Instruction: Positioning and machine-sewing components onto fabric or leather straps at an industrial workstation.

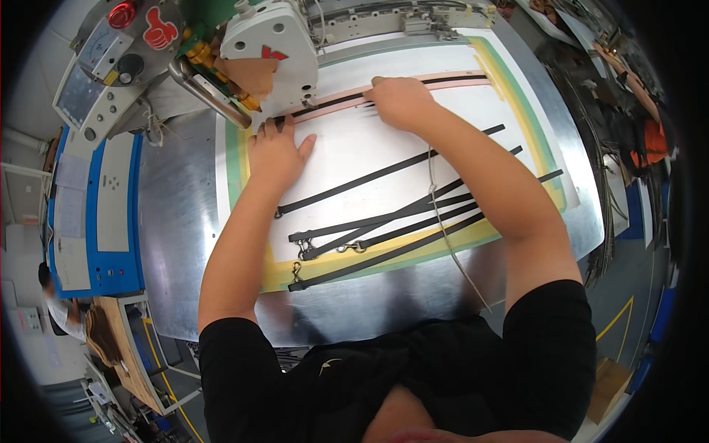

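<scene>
Black strap [332,102] lies stretched out in a narrow pink-edged channel [332,111] near the far side of the white sheet [354,162], running from beneath the white machine head [273,55] toward the sheet's upper right corner. The person's left hand [277,153] rests palm down at its left end, fingers slightly parted and laid at the strap, thumb spread well away to the right; nothing is seen gripped in it. The right hand [400,103] is farther along, around the middle of the strap, with its fingers curled down at it. Whether these fingers pinch the strap or merely press on it cannot be told, as the back of the hand hides most of them.

Nearer the person, several other dark straps [391,172] lie slantwise on the sheet, some crossing one another, and metal clips [351,247] show at the left ends of some. A thin pale cord [443,221] passes in front of them. Yellow and green tape borders the sheet on the shiny metal surface [177,221]. At the upper left are a control box with a screen [81,96] and a red button [122,13]; below it stands a blue-and-white cabinet [114,277].
</scene>
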Demonstrator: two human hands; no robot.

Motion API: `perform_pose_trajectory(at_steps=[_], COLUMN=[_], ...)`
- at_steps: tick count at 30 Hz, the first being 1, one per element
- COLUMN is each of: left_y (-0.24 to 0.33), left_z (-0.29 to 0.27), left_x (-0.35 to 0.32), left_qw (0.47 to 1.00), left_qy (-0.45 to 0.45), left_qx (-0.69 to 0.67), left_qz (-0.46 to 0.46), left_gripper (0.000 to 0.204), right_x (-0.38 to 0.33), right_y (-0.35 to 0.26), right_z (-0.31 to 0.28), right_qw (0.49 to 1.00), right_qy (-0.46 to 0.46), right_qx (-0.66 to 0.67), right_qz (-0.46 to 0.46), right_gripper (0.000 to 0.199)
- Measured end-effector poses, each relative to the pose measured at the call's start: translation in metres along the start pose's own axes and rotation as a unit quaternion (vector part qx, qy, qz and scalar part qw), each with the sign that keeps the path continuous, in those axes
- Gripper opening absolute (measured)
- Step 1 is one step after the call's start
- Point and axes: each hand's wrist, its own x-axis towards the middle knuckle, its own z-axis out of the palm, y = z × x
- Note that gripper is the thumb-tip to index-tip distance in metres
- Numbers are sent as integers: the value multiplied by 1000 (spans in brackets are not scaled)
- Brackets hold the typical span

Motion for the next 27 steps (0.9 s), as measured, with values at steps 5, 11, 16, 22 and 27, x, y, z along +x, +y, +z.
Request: perform_pose_trajectory(at_steps=[5, 11, 16, 22, 27], left_y=[-1, 18, 36, 44, 36], left_z=[3, -2, -5, 7, 13], left_x=[0, 3, 8, 17, 19], left_qw=[997, 994, 994, 987, 981], left_qy=[55, 68, 44, 72, 90], left_qx=[-16, -52, -68, -86, -109], left_qz=[51, 71, 78, 114, 131], left_gripper=[71, 64, 65, 63, 60], right_x=[-6, -3, 0, 0, -6], right_y=[1, -8, -12, -9, -5], right_z=[7, 9, 14, 17, 19], right_qw=[999, 999, 998, 998, 997], right_qy=[27, 14, 20, 17, 34], right_qx=[35, 45, 58, 55, 61], right_qz=[2, 1, -15, -35, -26], right_gripper=[23, 21, 20, 37, 37])
